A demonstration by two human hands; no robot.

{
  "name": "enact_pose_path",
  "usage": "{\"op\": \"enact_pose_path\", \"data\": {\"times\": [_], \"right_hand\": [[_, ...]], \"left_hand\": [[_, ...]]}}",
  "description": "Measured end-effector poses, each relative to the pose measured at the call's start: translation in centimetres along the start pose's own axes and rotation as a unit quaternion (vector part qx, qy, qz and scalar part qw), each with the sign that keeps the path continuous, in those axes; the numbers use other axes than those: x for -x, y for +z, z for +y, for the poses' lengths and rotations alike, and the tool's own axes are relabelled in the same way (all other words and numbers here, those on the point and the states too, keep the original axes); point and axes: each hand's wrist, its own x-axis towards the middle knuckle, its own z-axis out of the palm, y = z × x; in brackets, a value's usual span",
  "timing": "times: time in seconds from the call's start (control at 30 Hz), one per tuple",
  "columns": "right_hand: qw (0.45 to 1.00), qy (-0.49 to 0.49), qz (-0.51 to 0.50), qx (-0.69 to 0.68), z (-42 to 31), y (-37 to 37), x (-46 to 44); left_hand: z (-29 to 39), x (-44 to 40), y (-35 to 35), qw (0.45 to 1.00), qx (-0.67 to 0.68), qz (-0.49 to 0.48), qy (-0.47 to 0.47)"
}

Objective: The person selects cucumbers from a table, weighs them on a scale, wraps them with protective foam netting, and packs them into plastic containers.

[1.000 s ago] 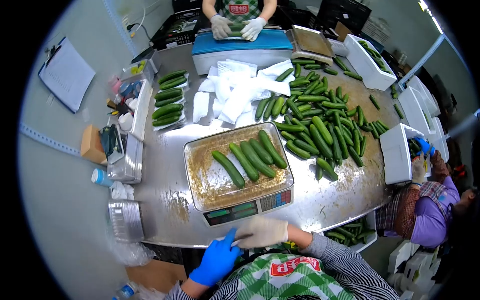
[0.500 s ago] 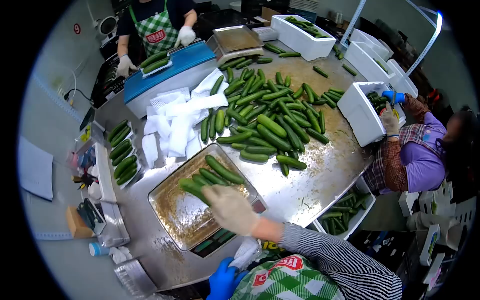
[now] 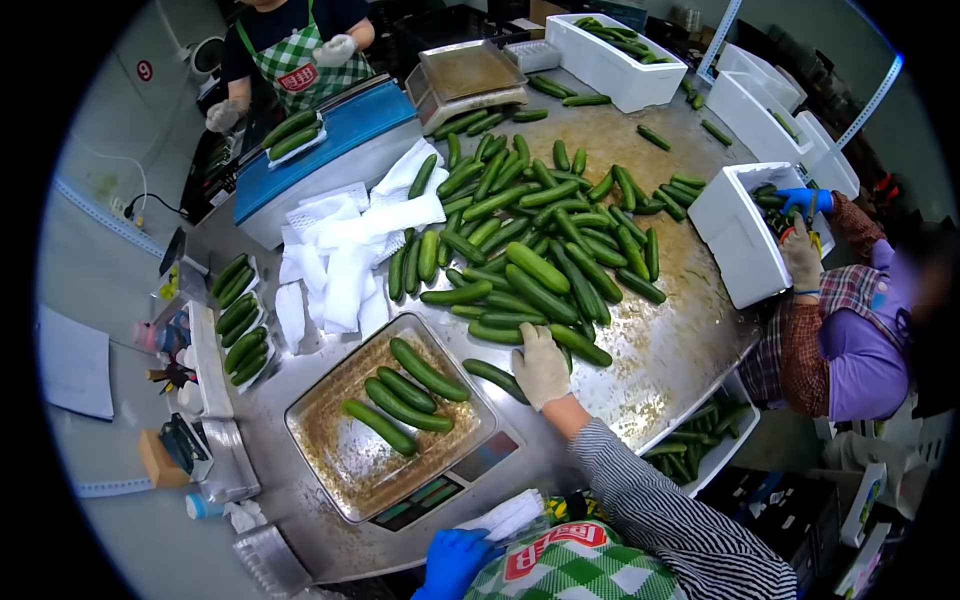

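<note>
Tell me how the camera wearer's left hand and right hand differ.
The left hand wears a blue glove; the right hand wears an off-white one. The left hand is low beside the checked apron; the right hand is stretched out to the cucumber pile. Both are gloved.

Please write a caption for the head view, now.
The right hand at a cucumber pile; four cucumbers on the scale.

You have four cucumbers (image 3: 407, 406) on the near scale (image 3: 345, 455), three packed trays (image 3: 263, 322) left of it, one other scale (image 3: 465, 70) beyond it.
</note>
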Motion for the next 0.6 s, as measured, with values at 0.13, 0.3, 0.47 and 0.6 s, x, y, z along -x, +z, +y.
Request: {"op": "enact_pose_path", "data": {"times": [0.13,0.3,0.47,0.6], "right_hand": [[1.000,-0.016,0.025,-0.006,0.7,1.4,-0.8],[0.997,-0.041,-0.055,-0.023,0.7,0.7,-0.4],[0.982,0.034,-0.144,-0.119,-0.1,-0.8,-0.3],[0.952,0.104,-0.184,-0.221,0.3,-1.0,0.4]], "left_hand": [[0.6,-0.3,1.1,0.999,-0.016,0.021,-0.033],[0.8,0.3,3.2,0.997,-0.001,0.043,-0.065],[1.4,0.1,3.2,0.995,0.004,0.062,-0.078],[1.9,0.2,3.2,0.993,0.021,0.078,-0.083]]}}
